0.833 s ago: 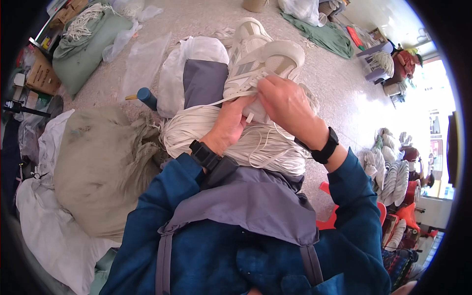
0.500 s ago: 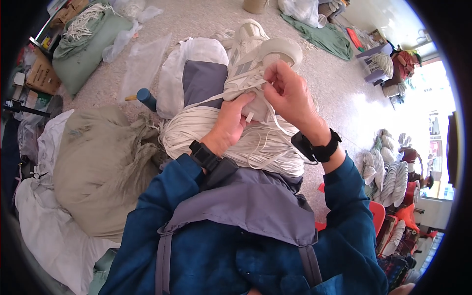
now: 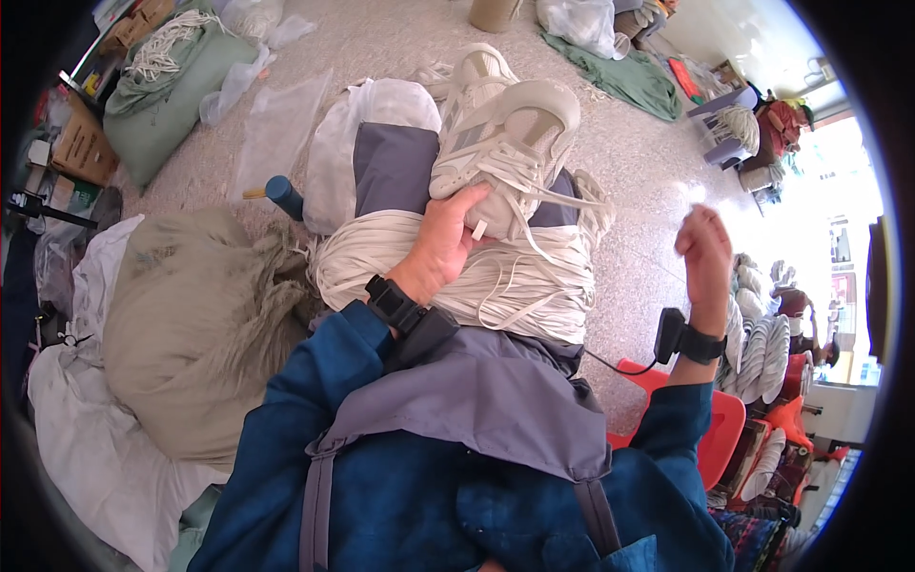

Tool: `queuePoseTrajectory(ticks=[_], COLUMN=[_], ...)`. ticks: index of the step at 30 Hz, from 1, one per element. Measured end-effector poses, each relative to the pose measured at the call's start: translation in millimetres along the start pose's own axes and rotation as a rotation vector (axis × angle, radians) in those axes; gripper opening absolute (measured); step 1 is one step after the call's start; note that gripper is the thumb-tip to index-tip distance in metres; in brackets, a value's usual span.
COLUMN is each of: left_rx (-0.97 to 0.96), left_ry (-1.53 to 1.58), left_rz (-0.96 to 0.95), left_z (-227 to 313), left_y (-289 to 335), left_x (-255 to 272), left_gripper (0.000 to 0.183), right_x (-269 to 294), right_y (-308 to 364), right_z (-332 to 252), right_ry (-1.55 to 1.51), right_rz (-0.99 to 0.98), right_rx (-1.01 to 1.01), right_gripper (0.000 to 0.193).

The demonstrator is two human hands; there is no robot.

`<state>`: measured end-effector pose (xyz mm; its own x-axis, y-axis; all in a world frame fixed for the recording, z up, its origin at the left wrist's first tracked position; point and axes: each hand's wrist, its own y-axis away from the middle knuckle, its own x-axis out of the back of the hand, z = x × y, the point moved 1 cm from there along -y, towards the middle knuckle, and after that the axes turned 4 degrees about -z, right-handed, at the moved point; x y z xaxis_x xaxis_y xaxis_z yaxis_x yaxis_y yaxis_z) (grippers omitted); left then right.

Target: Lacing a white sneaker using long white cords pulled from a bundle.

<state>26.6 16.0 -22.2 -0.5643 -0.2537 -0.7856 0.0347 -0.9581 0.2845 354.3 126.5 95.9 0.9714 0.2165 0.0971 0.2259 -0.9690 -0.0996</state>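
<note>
Lacing appears to be the step in hand, judged from how things lie. Left hand [image 3: 448,238] grips the heel end of a pale sneaker [image 3: 500,143], fingers wrapped under and around it, pinning it on top of a large bundle of white laces [image 3: 457,272] that rests across the lap. Sneaker lies tilted, toe pointing away; a second pale shoe [image 3: 477,76] sits just behind it, touching.

Right hand [image 3: 705,253] is raised out to the right, well apart from the sneaker. Fingers look curled in, narrow; a thin white lace strand [image 3: 572,205] runs from the eyelets toward that side, but motion blur hides whether the fingertips actually pinch it. Cannot tell.

Laces across the sneaker's front look crossed through several rows; upper rows near the collar not clearly resolved.

Judgement: a length of lace is being drawn taut through an eyelet. Next move calls for bringing the free end back to the shoe and finding the next open eyelet, with the left hand holding the sneaker steady so the crossings do not slacken.

Nearby: blue-handled tool [image 3: 281,191] on the floor, grey-green sack [image 3: 191,315] at left.
</note>
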Motion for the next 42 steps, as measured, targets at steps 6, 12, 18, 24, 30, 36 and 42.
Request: queuePoseTrajectory(ticks=[6, 12, 18, 24, 30, 36, 42], left_rx=[0.020, 0.021, -0.001, -0.041, -0.074, -0.018, -0.128], left_ry=[-0.021, -0.043, -0.021, -0.056, -0.138, -0.127, -0.219], left_rz=[-0.024, -0.060, 0.001, -0.023, -0.012, -0.030, -0.032], left_z=[-1, 3, 2, -3, -5, -5, -4], left_y=[-7, -8, -3, -2, -12, -6, -4], left_x=[1, -1, -5, 1, 7, 3, 12], left_gripper=[0.036, 0.041, 0.042, 0.044, 0.051, 0.051, 0.045], right_x=[43, -146, -181, -179, -179, -182, -186], right_y=[36, 16, -2, -8, -16, -6, 2], right_z=[119, 31, 34, 49, 55, 46, 60], right_ry=[1.146, 0.673, 0.868, 0.833, 0.712, 0.722, 0.592], right_rz=[-0.317, -0.252, -0.367, -0.420, -0.491, -0.427, -0.259], right_rx=[0.007, 0.467, 0.379, 0.296, 0.251, 0.290, 0.401], right_gripper=[0.014, 0.018, 0.039, 0.044, 0.039, 0.037, 0.033])
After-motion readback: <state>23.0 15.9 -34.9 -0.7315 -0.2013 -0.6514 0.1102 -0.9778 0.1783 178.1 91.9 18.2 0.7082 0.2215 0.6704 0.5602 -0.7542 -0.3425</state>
